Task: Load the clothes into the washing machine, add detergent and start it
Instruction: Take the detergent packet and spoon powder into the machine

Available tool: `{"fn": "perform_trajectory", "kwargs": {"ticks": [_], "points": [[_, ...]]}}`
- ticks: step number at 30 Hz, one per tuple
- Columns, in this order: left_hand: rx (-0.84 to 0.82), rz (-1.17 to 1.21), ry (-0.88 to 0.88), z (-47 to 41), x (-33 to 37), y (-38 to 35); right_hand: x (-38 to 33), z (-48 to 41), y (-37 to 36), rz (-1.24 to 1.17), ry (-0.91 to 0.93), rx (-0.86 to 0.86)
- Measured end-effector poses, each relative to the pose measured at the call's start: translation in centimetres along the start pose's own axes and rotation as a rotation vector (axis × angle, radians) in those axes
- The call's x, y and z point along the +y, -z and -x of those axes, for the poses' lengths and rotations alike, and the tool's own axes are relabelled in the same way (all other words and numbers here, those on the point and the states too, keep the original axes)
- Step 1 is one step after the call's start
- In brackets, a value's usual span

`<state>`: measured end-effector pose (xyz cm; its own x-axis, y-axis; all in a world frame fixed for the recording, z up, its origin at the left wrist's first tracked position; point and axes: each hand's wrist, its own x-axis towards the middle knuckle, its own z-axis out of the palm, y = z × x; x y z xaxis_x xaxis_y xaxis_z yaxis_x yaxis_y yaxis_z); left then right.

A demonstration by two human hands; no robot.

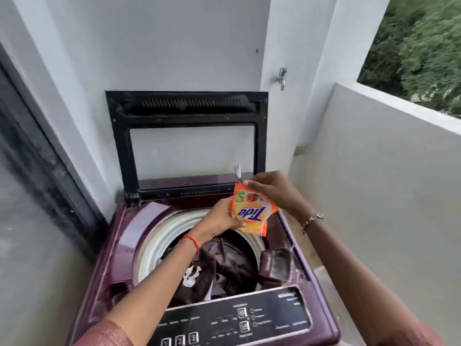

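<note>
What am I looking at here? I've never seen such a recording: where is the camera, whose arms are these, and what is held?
The camera sits on a person's head, looking forward and down, so both arms are theirs. Before them stands a top-loading washing machine with its lid raised; dark clothes lie in the drum. The left hand grips an orange Tide detergent sachet, while the right hand pinches its top corner. The control panel is nearest the camera.

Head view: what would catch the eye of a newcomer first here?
The bright orange Tide detergent sachet at centre, gripped by the left hand and pinched at its top by the right hand. Below it, dark crumpled clothes lie in the maroon top-loading washing machine, its black-framed lid raised.
</note>
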<state>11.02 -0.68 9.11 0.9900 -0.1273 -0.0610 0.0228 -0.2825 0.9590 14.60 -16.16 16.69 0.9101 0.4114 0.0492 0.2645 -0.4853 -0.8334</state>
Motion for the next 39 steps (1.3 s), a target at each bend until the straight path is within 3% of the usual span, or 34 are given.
{"fn": "perform_trajectory", "kwargs": {"ticks": [8,13,18,21,25,32,39], "points": [[0.010,-0.019,-0.087,0.4,-1.9,3.3,-2.8,-1.6,-3.4,-0.040,-0.038,-0.032],[0.024,0.111,-0.071,0.3,-2.2,4.0,-3.4,-3.0,-3.9,0.115,0.038,-0.070],[0.077,0.680,0.059,0.0,-3.2,4.5,-3.2,-4.5,-3.4,0.144,0.012,0.125],[0.083,0.907,0.121,-0.3,-3.8,3.8,-2.6,-5.3,-2.7,0.001,-0.082,0.274],[0.043,1.189,0.217,-0.9,-3.4,1.3,-1.2,-5.8,-1.9,-0.281,-0.192,0.297],[0.110,1.244,0.327,-3.3,-2.9,-0.8,-0.5,-4.0,0.0,-0.480,-0.132,0.148],[0.040,1.183,0.387,-4.3,-3.2,-1.7,1.7,-3.5,1.3,-0.392,-0.052,0.121]]}}
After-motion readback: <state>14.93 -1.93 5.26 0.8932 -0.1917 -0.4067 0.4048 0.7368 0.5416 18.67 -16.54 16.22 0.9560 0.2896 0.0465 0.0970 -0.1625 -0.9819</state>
